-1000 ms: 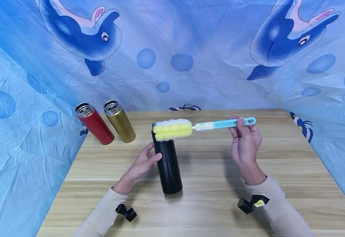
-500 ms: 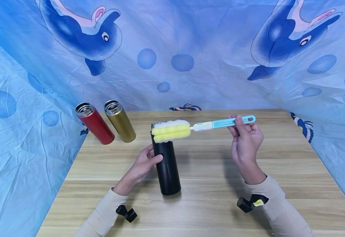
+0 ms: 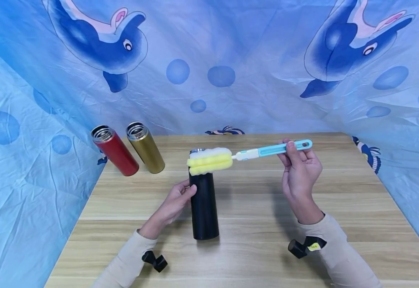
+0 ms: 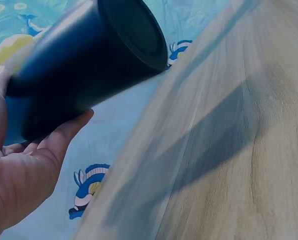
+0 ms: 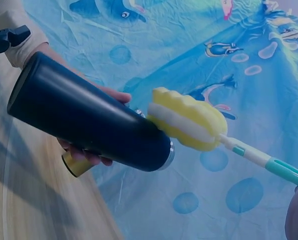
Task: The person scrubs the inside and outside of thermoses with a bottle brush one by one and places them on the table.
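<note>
My left hand (image 3: 175, 202) grips a black thermos bottle (image 3: 204, 208) round its upper side, thumb across the front. In the left wrist view the bottle (image 4: 89, 60) is tilted and its base is off the table, with a shadow below. Between thumb and fingers, my right hand (image 3: 301, 174) pinches the turquoise handle of a bottle brush (image 3: 272, 150). Its yellow and white sponge head lies across the bottle near the rim, hiding part of the neck in the head view. In the right wrist view the sponge (image 5: 188, 120) appears against the bottle's side, close to the metal mouth.
A red thermos bottle (image 3: 117, 154) and a gold thermos bottle (image 3: 147, 150) stand lidless at the back left of the wooden table (image 3: 259, 256). Behind the table hangs a blue cloth (image 3: 252, 104) printed with dolphins.
The bottle has swung slightly and stands straighter in the head view, its mouth shifted a little right. The brush has moved slightly back and forth sideways and a little lower. Both grips stay the same.
</note>
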### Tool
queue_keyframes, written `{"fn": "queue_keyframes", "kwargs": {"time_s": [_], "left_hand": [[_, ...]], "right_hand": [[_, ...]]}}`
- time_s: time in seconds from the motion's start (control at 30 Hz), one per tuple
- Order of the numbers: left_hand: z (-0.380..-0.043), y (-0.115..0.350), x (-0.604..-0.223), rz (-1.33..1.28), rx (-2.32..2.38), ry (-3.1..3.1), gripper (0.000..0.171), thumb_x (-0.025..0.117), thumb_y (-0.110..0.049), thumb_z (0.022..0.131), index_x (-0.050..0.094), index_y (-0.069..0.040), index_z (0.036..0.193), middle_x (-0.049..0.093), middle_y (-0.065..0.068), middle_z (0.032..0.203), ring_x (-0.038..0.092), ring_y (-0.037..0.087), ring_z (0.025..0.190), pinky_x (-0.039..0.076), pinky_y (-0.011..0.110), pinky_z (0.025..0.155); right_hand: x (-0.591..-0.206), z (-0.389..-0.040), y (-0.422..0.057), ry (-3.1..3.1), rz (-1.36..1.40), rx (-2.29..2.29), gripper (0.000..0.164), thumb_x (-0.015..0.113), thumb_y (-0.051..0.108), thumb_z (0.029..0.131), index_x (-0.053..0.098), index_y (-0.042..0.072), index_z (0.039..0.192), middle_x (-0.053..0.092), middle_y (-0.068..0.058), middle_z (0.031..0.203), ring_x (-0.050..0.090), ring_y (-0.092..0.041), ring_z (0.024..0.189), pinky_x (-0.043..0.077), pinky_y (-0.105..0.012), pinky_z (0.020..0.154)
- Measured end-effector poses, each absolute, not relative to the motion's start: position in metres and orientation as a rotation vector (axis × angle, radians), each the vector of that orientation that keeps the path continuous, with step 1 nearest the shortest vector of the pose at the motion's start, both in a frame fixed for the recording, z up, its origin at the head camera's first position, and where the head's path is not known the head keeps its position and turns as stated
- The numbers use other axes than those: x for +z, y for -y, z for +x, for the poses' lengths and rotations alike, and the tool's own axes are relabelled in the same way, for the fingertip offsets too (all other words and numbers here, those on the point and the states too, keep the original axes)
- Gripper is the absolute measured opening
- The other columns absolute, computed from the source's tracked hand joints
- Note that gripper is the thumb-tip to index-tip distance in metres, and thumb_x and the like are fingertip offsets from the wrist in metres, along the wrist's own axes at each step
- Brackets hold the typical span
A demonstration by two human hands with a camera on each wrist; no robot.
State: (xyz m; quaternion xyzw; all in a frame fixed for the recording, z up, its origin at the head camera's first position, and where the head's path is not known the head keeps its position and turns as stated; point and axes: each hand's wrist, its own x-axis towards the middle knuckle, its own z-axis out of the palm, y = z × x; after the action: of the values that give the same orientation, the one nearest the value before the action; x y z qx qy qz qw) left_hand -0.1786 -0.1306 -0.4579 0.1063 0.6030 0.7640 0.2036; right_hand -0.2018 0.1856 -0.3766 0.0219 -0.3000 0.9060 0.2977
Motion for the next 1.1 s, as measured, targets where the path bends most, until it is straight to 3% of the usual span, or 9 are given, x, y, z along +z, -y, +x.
{"fn": "queue_keyframes", "kwargs": {"time_s": [0.27, 0.47, 0.6, 0.87, 1.1], "left_hand": [[-0.177, 0.128, -0.456, 0.353, 2.144, -1.6, 0.059, 0.049, -0.03, 0.108, 0.037, 0.015, 0.144, 0.073, -0.001, 0.107, 0.07, 0.008, 0.086, 0.057, 0.023, 0.073], [-0.175, 0.128, -0.453, 0.355, 2.187, -1.491, 0.029, 0.044, -0.022, 0.108, 0.051, -0.004, 0.129, 0.073, -0.003, 0.105, 0.07, 0.007, 0.087, 0.057, 0.022, 0.072], [-0.175, 0.129, -0.452, 0.371, 2.212, -1.452, 0.025, 0.042, -0.017, 0.106, 0.054, -0.009, 0.126, 0.074, -0.003, 0.104, 0.07, 0.006, 0.086, 0.057, 0.023, 0.072], [-0.178, 0.132, -0.455, 0.392, 2.248, -1.444, 0.024, 0.042, -0.013, 0.107, 0.048, -0.003, 0.127, 0.074, 0.0, 0.103, 0.071, 0.009, 0.082, 0.058, 0.025, 0.071], [-0.181, 0.135, -0.456, 0.361, 2.337, -1.41, 0.021, 0.044, -0.014, 0.108, 0.049, -0.003, 0.125, 0.072, 0.0, 0.101, 0.068, 0.008, 0.08, 0.058, 0.021, 0.068]], "right_hand": [[-0.378, -0.201, -0.186, 0.813, 0.039, 2.385, 0.02, 0.073, -0.013, 0.085, 0.058, -0.016, 0.098, 0.073, -0.026, 0.086, 0.077, -0.03, 0.078, 0.06, -0.035, 0.073], [-0.382, -0.2, -0.186, 0.808, 0.031, 2.412, 0.02, 0.073, -0.013, 0.085, 0.058, -0.016, 0.098, 0.073, -0.027, 0.087, 0.076, -0.03, 0.078, 0.06, -0.035, 0.073], [-0.384, -0.2, -0.186, 0.818, 0.02, 2.416, 0.019, 0.073, -0.013, 0.086, 0.059, -0.016, 0.098, 0.073, -0.027, 0.087, 0.076, -0.028, 0.076, 0.06, -0.035, 0.073], [-0.39, -0.196, -0.188, 0.852, 0.002, 2.436, 0.015, 0.069, -0.014, 0.088, 0.058, -0.016, 0.098, 0.073, -0.026, 0.085, 0.077, -0.029, 0.077, 0.06, -0.034, 0.072], [-0.396, -0.188, -0.189, 0.91, -0.071, 2.46, 0.019, 0.075, -0.01, 0.085, 0.059, -0.013, 0.097, 0.074, -0.023, 0.084, 0.077, -0.028, 0.077, 0.06, -0.033, 0.071]]}}
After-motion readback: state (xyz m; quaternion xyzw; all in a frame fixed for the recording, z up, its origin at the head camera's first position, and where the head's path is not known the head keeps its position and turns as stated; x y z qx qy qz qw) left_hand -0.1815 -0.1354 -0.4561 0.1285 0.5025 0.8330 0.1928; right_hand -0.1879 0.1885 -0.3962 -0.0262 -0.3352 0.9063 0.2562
